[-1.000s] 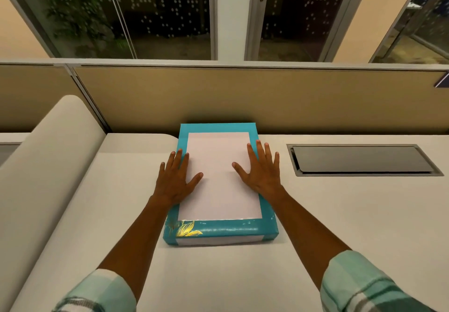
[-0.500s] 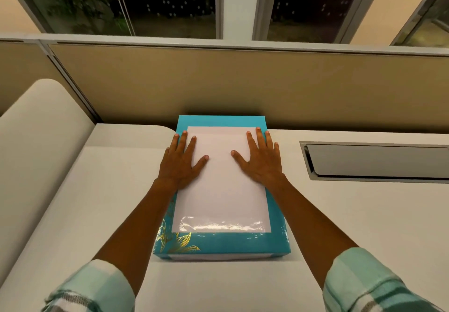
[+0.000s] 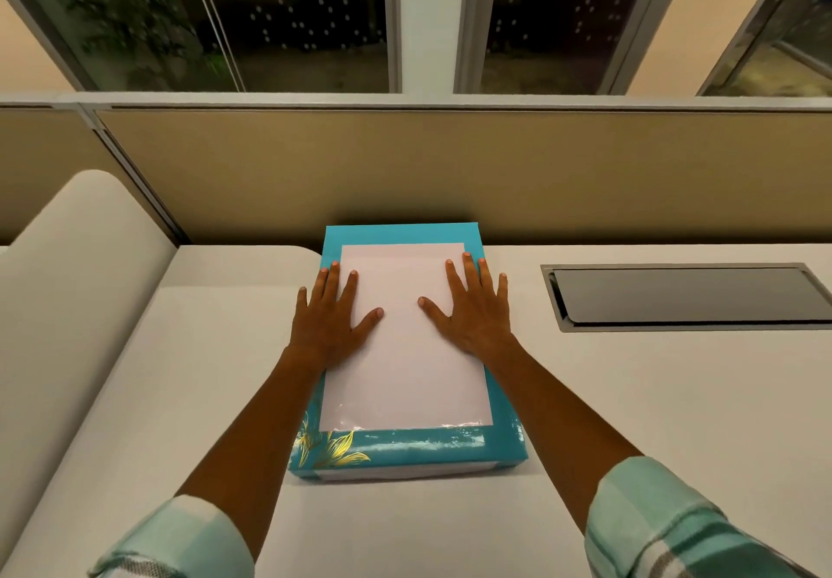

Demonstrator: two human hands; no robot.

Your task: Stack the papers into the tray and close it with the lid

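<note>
A teal box lid [image 3: 407, 447] with a clear window and gold leaf print covers the tray on the white desk, its far end against the partition. White paper [image 3: 405, 375] shows through the window. My left hand [image 3: 331, 314] lies flat on the lid's left side, fingers spread. My right hand [image 3: 472, 307] lies flat on the right side, also spread. Neither hand grips anything. The tray beneath the lid is hidden apart from a pale strip at the near edge.
A recessed dark cable hatch [image 3: 689, 296] with a metal frame sits in the desk to the right. A beige partition [image 3: 450, 168] runs along the back, with windows above. A rounded cream divider [image 3: 76, 289] rises at the left.
Both hands stay pressed flat on the lid, shifted slightly toward its far end. The view has tipped and moved a little closer.
</note>
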